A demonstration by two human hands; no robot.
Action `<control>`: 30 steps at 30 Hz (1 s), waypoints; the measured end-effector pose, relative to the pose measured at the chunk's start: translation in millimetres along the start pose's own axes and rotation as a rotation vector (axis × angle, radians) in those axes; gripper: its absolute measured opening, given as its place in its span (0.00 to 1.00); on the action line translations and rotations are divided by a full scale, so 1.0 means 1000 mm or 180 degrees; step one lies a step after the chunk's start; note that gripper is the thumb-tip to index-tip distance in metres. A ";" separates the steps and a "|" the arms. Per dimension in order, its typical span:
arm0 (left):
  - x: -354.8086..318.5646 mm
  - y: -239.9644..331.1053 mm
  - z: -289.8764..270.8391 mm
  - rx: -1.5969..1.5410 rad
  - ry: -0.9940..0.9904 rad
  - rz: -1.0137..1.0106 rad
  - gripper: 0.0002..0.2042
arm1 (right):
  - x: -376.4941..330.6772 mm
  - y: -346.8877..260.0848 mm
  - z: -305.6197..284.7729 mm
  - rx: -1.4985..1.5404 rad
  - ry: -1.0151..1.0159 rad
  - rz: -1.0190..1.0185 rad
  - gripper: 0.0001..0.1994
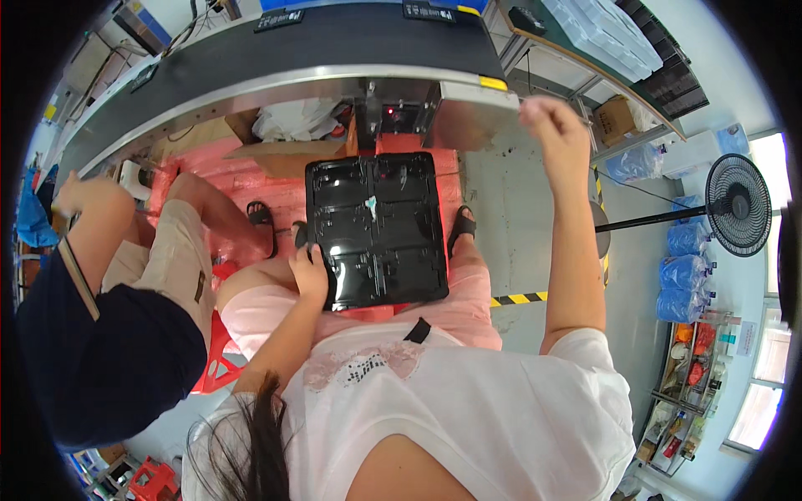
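Note:
A shiny black plastic tray point(384, 230) with several moulded compartments lies across my lap. A small whitish scrap point(372, 204) sits near its middle. My left hand point(309, 274) grips the tray's left edge, with fingers at the rim. Raised to the far right, my right hand point(555, 127) is closed, its fingers curled together beside the end of the conveyor's metal frame point(476, 93). Whether anything small is between those fingers cannot be made out.
A dark conveyor belt point(351, 42) runs across the front, carrying flat black rectangular packs point(278, 20). Under it stands an open cardboard box point(288, 159). A co-worker point(117, 334) sits close at my left. At right are a black fan point(738, 205) and large blue water bottles point(681, 275).

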State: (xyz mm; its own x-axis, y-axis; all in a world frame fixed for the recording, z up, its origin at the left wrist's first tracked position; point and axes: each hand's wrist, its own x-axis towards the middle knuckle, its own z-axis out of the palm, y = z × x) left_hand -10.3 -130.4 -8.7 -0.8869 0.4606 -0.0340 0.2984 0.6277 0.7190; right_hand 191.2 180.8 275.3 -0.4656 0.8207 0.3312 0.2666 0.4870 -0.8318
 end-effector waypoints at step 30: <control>0.319 0.376 -0.039 0.0762 -0.1352 0.3443 0.33 | -0.042 0.057 0.065 0.1553 -0.1517 0.1950 0.15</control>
State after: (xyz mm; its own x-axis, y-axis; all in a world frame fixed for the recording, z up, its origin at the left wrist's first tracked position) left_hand -194.1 228.3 277.7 0.0411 0.9670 0.2514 0.9194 -0.1351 0.3693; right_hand 171.5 154.6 185.2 -0.6881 0.6308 -0.3585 0.2461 -0.2619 -0.9332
